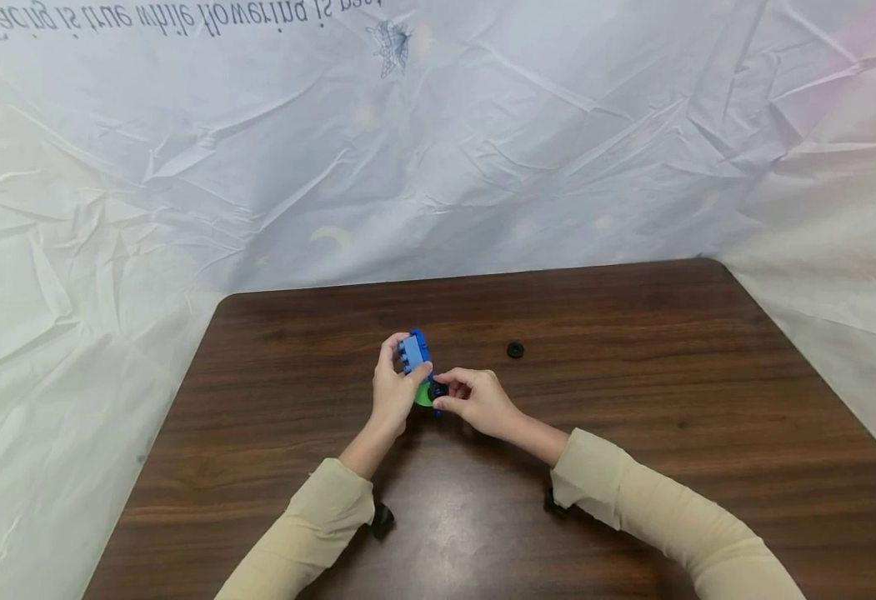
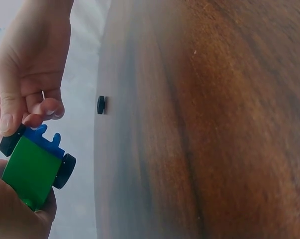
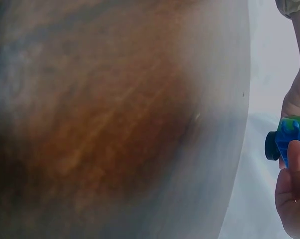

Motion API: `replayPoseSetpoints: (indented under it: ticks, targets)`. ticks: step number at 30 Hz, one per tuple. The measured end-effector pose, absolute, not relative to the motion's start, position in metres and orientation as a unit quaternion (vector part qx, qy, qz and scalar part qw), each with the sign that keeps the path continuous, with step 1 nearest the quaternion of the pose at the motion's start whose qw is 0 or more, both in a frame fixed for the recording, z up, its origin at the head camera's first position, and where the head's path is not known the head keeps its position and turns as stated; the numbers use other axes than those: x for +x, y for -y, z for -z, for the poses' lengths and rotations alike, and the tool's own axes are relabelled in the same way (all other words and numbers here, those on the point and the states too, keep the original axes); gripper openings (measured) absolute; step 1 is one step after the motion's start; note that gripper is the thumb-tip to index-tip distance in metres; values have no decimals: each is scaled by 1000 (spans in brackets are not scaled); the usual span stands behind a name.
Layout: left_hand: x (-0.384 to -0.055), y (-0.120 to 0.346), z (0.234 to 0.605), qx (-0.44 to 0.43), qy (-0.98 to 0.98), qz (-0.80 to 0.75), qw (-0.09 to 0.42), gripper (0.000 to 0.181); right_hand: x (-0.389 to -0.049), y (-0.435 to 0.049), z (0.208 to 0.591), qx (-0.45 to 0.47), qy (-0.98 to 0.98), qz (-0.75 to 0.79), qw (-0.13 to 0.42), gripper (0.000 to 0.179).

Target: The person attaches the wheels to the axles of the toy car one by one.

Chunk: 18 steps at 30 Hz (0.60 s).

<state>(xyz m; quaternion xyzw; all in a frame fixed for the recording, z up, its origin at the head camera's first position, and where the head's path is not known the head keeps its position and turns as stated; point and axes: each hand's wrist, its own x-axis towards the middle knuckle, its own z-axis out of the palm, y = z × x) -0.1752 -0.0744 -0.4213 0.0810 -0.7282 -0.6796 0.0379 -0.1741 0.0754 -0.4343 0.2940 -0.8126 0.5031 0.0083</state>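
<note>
My left hand (image 1: 391, 398) grips a small toy vehicle made of building blocks, held tilted above the table. Its light-blue brick (image 1: 412, 353) has studs facing left, and a green block (image 2: 31, 172) sits at the near end of its blue base (image 2: 51, 144). On one side of the green end shows a black wheel (image 2: 65, 171). With thumb and fingertips, my right hand (image 1: 486, 404) pinches another black wheel (image 2: 11, 140) against the opposite side. The left fingers and palm partly hide the vehicle.
A loose black wheel (image 1: 515, 350) lies on the brown wooden table (image 1: 633, 358), beyond the right hand. Pale wrinkled cloth (image 1: 445, 167) hangs behind the table and along its sides. Dark wrist devices (image 1: 382, 521) show beneath the sleeves.
</note>
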Motion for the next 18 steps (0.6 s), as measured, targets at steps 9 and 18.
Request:
replayPoseSetpoints:
  ticks: [9, 18]
  targets:
    - [-176, 74, 420, 81, 733, 675, 40, 46, -175, -74, 435, 288, 816, -500, 16, 28]
    - [-179, 79, 420, 69, 739, 670, 2, 49, -175, -87, 428, 326, 827, -458, 9, 35]
